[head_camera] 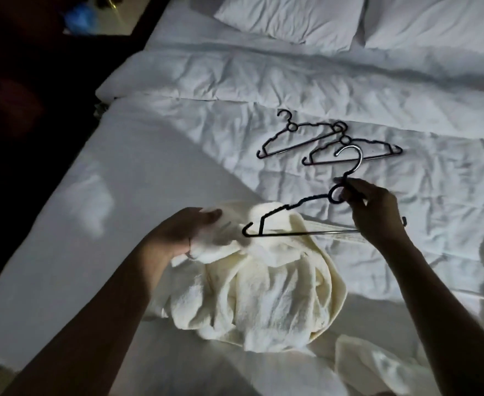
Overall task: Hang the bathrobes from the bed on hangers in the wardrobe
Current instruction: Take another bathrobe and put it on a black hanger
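A cream bathrobe (252, 284) lies bunched on the white bed (63, 224) in front of me. My left hand (178, 232) grips a fold of the robe at its upper left. My right hand (375, 212) holds a black hanger (289, 208) by its neck, just below the hook, above the robe. The hanger's left arm hovers over the robe's top edge. Two more black hangers (300, 138) (357, 152) lie overlapping on the duvet beyond my hands. The wardrobe is not in view.
Two white pillows (289, 15) (440, 21) lie at the head of the bed. More cream fabric (377, 364) lies at the bottom right. The bed's left edge borders a dark floor with a blue object (80, 15) at top left.
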A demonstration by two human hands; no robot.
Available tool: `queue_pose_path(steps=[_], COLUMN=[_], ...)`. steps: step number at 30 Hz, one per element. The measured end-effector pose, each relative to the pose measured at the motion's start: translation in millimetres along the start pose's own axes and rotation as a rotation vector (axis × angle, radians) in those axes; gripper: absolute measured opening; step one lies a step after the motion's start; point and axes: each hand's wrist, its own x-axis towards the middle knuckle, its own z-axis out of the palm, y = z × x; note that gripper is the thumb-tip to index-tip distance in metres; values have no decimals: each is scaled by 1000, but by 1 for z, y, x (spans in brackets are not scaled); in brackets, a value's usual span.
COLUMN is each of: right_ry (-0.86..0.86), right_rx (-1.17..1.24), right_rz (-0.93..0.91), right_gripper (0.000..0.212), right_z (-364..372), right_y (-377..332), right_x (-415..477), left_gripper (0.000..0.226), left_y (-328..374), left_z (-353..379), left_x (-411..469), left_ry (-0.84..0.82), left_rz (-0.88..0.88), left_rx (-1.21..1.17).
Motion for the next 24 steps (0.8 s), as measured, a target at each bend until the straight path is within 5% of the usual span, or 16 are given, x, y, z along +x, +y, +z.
queue_pose_path(steps=[7,17,24], right_ry=[-155,-67,-124], right_rx=[165,253,239], right_rz=[32,131,-3], right_gripper=[26,20,21], right_z=[14,45,18], right_y=[-92,-165,-201], right_x=[-97,-176,-197], left_gripper=[27,54,38], left_y=[13,41,58], left_z=[19,31,14], left_x=[-69,-134,-173], left_ry=[-283,-284,-350], left_rz=[132,213,279], left_rx=[-601,-729,-500])
